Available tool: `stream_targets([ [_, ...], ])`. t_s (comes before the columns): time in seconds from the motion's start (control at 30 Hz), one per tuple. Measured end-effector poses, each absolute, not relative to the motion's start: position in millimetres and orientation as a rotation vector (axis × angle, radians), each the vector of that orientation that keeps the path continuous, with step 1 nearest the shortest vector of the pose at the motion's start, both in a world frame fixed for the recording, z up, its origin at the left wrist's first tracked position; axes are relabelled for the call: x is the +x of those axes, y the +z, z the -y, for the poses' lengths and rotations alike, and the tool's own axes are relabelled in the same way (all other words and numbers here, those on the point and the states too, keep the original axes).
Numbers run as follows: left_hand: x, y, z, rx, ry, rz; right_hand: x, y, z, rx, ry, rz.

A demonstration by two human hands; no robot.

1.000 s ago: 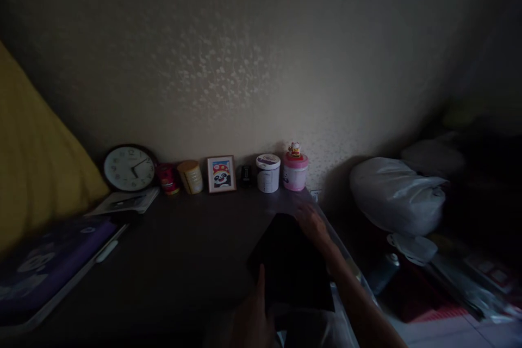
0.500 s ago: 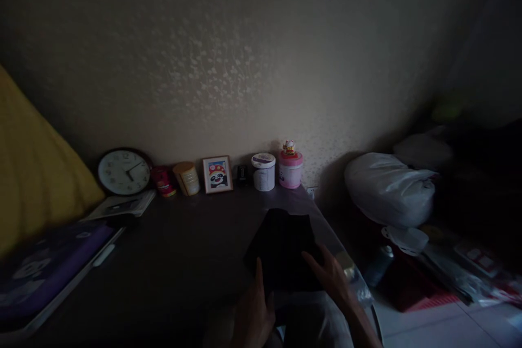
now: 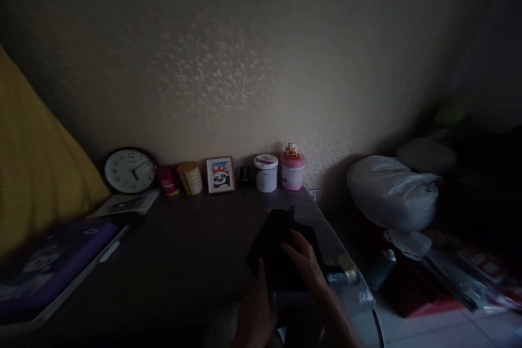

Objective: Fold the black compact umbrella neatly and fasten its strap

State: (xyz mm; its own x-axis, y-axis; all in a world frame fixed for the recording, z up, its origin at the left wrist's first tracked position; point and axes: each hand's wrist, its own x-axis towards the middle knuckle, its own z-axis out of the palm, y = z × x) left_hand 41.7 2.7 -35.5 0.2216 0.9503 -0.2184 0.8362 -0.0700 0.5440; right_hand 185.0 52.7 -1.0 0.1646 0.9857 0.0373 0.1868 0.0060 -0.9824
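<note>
A black cloth point(image 3: 271, 236) lies on the dark table, too dim to tell what kind of item it is. My right hand point(image 3: 305, 261) reaches over its middle, thumb and fingers closed on a fold, and a narrow flap stands up just beyond the fingertips. At the near left edge of the cloth is my left hand point(image 3: 256, 307), its index finger stretched forward against the fabric and the thumb apart. Whatever lies under the left palm is hidden in shadow.
Along the wall stand a clock point(image 3: 129, 171), a red can point(image 3: 168, 180), a panda picture frame point(image 3: 221, 175), a white tub point(image 3: 266, 174) and a pink tub point(image 3: 292, 173) topped by a figurine. A purple case point(image 3: 61, 261) lies left. Right of the table sits a white bag point(image 3: 391, 190).
My right hand has moved left and forward from the cloth's right edge to its middle, lifting a fold. The left hand stays nearly in place. A small yellowish item on the right shows more.
</note>
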Motion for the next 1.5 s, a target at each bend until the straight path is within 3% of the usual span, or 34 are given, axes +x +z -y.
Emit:
stream_targets([
  [0.2,41,-33,-4,1.961,0.298,-1.603,159,-10,-81,-1.393,0.961,1.312],
  [0.47,39,-31,-3,1.948,0.324,-1.665,139,-11,-93,-1.733,0.811,1.491],
  [0.77,42,-51,1,1.875,0.339,-1.719,136,-11,-94,-1.845,0.725,1.643],
  [1.3,37,-26,-4,2.012,0.189,-1.582,124,-14,-89,-1.751,0.724,1.847],
  [1.5,35,-17,-4,1.966,0.187,-1.591,139,-12,-72,-1.381,0.787,1.941],
])
